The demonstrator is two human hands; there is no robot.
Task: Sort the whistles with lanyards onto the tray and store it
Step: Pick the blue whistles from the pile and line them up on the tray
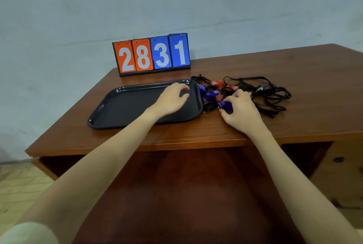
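A dark tray point(125, 106) lies on the wooden desk point(304, 94), nothing on its bare surface. Right of it is a tangled pile of blue and red whistles point(211, 91) with black lanyards point(275, 94). My right hand point(240, 112) is at the pile's near edge, fingers closed around a blue whistle point(225, 105). My left hand point(172, 99) hovers over the tray's right part, fingers curled loosely and apart, holding nothing.
A flip scoreboard point(152, 55) reading 2831 stands behind the tray at the desk's back edge. Under the desk is a dark opening point(176, 184), with a light wooden drawer unit point(337, 175) at the right. Pale floor point(17, 182) shows at the left.
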